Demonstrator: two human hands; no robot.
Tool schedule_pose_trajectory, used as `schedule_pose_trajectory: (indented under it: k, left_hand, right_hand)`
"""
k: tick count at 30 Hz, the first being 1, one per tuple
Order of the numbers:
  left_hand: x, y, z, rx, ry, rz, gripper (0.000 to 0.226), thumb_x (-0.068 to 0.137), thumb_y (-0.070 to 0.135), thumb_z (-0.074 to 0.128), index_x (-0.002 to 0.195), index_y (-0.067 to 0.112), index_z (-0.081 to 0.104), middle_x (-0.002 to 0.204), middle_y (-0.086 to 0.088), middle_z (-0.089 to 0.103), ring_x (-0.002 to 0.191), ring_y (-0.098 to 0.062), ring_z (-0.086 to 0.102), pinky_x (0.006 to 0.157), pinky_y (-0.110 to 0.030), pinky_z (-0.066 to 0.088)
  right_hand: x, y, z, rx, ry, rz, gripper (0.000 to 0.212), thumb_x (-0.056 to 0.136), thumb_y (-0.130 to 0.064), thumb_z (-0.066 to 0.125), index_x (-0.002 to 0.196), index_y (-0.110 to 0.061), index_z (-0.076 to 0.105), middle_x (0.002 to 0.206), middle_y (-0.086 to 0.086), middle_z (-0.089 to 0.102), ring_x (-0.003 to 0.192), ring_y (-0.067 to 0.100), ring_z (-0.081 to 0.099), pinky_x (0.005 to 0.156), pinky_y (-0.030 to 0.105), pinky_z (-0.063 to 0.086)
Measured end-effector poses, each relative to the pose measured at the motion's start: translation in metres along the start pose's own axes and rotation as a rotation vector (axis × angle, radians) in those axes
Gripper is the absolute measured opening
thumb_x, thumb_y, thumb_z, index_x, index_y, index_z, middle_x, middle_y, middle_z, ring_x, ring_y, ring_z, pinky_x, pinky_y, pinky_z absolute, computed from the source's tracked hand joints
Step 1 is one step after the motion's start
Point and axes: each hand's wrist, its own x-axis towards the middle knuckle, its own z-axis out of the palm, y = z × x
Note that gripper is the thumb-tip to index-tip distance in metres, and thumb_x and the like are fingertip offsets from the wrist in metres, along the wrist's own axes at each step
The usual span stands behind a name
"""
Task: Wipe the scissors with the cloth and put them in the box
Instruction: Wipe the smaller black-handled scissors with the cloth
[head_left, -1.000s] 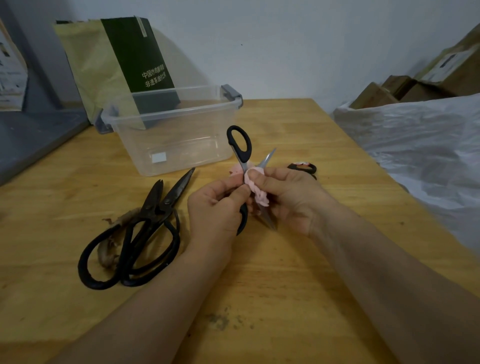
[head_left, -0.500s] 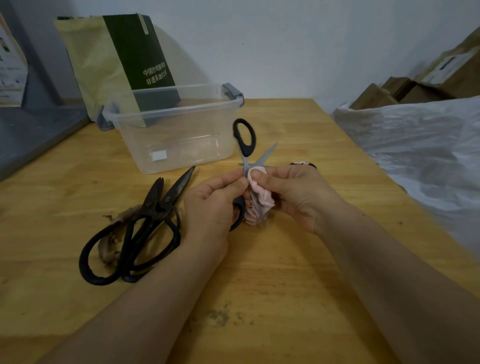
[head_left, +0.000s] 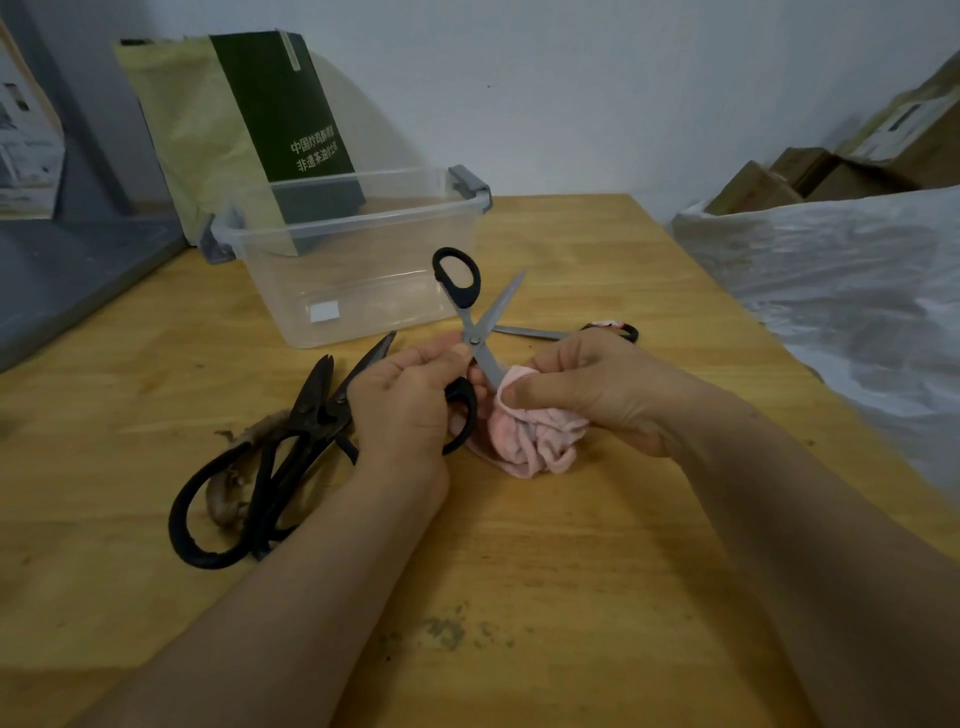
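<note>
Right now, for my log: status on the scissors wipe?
Left hand grips black-handled scissors, blades open. Right hand pinches pink cloth on lower blade. Clear plastic box open, unobstructed.

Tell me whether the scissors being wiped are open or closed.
Open. The scissors form an X at the pivot: one blade points up bare, the other runs into the cloth pinched by the right hand.

Storeroom: stacked cardboard boxes (head_left: 831, 171) beside a wooden table (head_left: 571, 545).
</note>
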Motion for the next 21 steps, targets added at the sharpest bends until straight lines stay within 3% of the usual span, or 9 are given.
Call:
schedule_pose_trajectory:
  k: [3, 5, 7, 9, 12, 14, 17, 21]
  left_hand:
    - [0.006, 0.002, -0.003, -0.054, 0.047, 0.015, 0.011, 0.084, -0.004, 0.061, 0.079, 0.004, 0.066, 0.053, -0.004, 0.062, 0.048, -0.011, 0.059, 0.047, -0.018, 0.049]
    - [0.011, 0.003, -0.007, -0.059, 0.048, 0.035, 0.01, 0.086, -0.002, 0.06, 0.083, 0.005, 0.066, 0.058, -0.006, 0.061, 0.053, -0.012, 0.057, 0.049, -0.018, 0.049]
    - [0.011, 0.0, -0.008, 0.016, -0.02, 0.051, 0.009, 0.086, 0.002, 0.062, 0.082, 0.009, 0.067, 0.058, -0.004, 0.064, 0.053, -0.013, 0.059, 0.05, -0.021, 0.05]
    - [0.006, -0.004, -0.007, 0.094, -0.107, 0.06, 0.006, 0.085, 0.006, 0.065, 0.084, 0.01, 0.07, 0.062, -0.002, 0.067, 0.057, -0.015, 0.061, 0.056, -0.028, 0.052]
    - [0.002, -0.008, -0.002, 0.113, -0.187, 0.045, 0.008, 0.085, 0.004, 0.063, 0.085, 0.008, 0.07, 0.066, -0.004, 0.07, 0.06, -0.015, 0.065, 0.058, -0.028, 0.056]
    - [0.002, -0.008, -0.003, 0.112, -0.206, 0.057, 0.009, 0.085, 0.003, 0.062, 0.085, 0.009, 0.07, 0.068, -0.005, 0.07, 0.061, -0.015, 0.065, 0.054, -0.025, 0.056]
    - [0.001, -0.01, -0.005, 0.166, -0.242, 0.109, 0.01, 0.083, 0.004, 0.063, 0.088, 0.01, 0.07, 0.069, -0.004, 0.069, 0.061, -0.013, 0.063, 0.055, -0.023, 0.055]
    - [0.0, -0.013, -0.005, 0.208, -0.251, 0.141, 0.013, 0.083, 0.002, 0.062, 0.088, 0.01, 0.07, 0.064, -0.002, 0.068, 0.059, -0.012, 0.062, 0.06, -0.024, 0.056]
  right_hand:
    - [-0.006, 0.0, -0.013, -0.132, -0.007, 0.071, 0.018, 0.076, -0.012, 0.074, 0.085, 0.004, 0.071, 0.083, 0.019, 0.072, 0.074, 0.025, 0.067, 0.078, 0.038, 0.053]
    - [-0.006, 0.002, -0.018, -0.145, 0.115, 0.098, 0.018, 0.074, -0.013, 0.077, 0.083, 0.002, 0.071, 0.08, 0.016, 0.073, 0.074, 0.025, 0.068, 0.076, 0.037, 0.054]
    - [-0.002, 0.002, -0.021, 0.099, 0.351, 0.026, 0.013, 0.077, -0.012, 0.075, 0.079, 0.0, 0.07, 0.079, 0.017, 0.071, 0.072, 0.026, 0.066, 0.072, 0.036, 0.054]
    - [0.001, 0.0, -0.019, 0.394, 0.435, -0.073, 0.011, 0.083, -0.011, 0.07, 0.077, -0.001, 0.069, 0.077, 0.017, 0.069, 0.069, 0.025, 0.065, 0.07, 0.037, 0.054]
    - [0.002, -0.002, -0.008, 0.651, 0.262, -0.051, 0.015, 0.086, -0.012, 0.064, 0.084, 0.002, 0.068, 0.078, 0.013, 0.071, 0.071, 0.021, 0.068, 0.064, 0.032, 0.057]
    - [-0.001, -0.002, 0.002, 0.677, 0.103, -0.034, 0.016, 0.087, -0.012, 0.061, 0.087, 0.004, 0.065, 0.069, 0.011, 0.066, 0.062, 0.019, 0.063, 0.055, 0.028, 0.052]
    - [0.0, -0.001, 0.009, 0.67, 0.049, -0.037, 0.018, 0.083, -0.007, 0.062, 0.098, 0.004, 0.064, 0.063, 0.008, 0.063, 0.052, 0.016, 0.059, 0.045, 0.025, 0.049]
    - [0.008, 0.003, 0.013, 0.611, 0.147, -0.017, 0.04, 0.066, -0.018, 0.069, 0.097, 0.006, 0.065, 0.082, 0.019, 0.059, 0.069, 0.028, 0.055, 0.064, 0.038, 0.049]
